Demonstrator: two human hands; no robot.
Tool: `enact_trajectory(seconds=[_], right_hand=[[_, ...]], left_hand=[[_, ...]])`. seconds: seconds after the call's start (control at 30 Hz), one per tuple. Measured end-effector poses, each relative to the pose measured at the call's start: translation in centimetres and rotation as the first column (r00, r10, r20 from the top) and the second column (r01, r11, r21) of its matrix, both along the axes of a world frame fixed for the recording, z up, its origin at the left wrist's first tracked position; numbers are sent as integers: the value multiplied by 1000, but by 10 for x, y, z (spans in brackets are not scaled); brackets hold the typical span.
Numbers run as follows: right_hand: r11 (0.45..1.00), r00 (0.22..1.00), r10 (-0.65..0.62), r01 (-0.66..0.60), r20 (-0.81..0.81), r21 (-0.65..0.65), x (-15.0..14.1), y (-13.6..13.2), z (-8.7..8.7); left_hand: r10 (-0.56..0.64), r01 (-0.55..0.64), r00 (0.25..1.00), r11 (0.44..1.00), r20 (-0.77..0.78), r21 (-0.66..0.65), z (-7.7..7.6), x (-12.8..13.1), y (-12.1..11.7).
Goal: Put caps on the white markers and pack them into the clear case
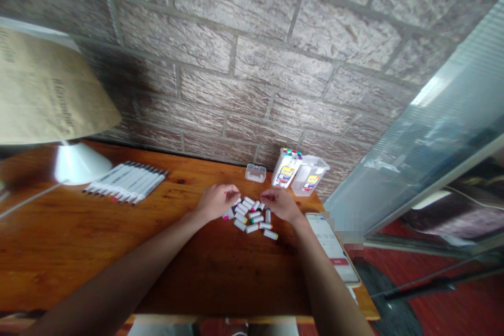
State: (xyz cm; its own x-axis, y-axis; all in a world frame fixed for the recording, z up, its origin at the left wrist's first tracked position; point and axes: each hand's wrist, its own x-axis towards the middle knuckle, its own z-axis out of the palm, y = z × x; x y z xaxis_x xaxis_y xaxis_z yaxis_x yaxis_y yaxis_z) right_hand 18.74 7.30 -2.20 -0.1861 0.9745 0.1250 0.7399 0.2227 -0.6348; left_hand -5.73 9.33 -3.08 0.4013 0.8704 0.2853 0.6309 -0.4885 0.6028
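A loose pile of white marker caps (241, 217) with coloured ends lies on the wooden table between my two hands. My left hand (216, 202) is at the pile's left edge, its fingers curled towards the thumb. On the opposite side, my right hand (280, 203) bends over the upper right caps with its fingertips drawn together. Whatever either hand's fingertips hold is too small or hidden to make out. One cap with a yellow end (270, 234) lies at the near right of the pile.
White markers (128, 182) lie in a row on the left, beside a lamp (76, 163). Along the brick wall stand a small clear lid (255, 172), a filled marker case (286, 168) and a clear case (311, 176). A phone (333, 247) rests by the right edge.
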Motion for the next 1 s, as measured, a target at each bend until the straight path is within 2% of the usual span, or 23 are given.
enact_trajectory(seconds=[0.67, 1.0], right_hand=[[998, 998, -60, 59, 35, 33, 2, 0, 1], [999, 999, -33, 33, -4, 16, 0, -2, 1]], left_hand=[[21, -21, 1000, 1000, -3, -10, 3, 0, -2], [11, -11, 1000, 1000, 9, -11, 4, -1, -2]])
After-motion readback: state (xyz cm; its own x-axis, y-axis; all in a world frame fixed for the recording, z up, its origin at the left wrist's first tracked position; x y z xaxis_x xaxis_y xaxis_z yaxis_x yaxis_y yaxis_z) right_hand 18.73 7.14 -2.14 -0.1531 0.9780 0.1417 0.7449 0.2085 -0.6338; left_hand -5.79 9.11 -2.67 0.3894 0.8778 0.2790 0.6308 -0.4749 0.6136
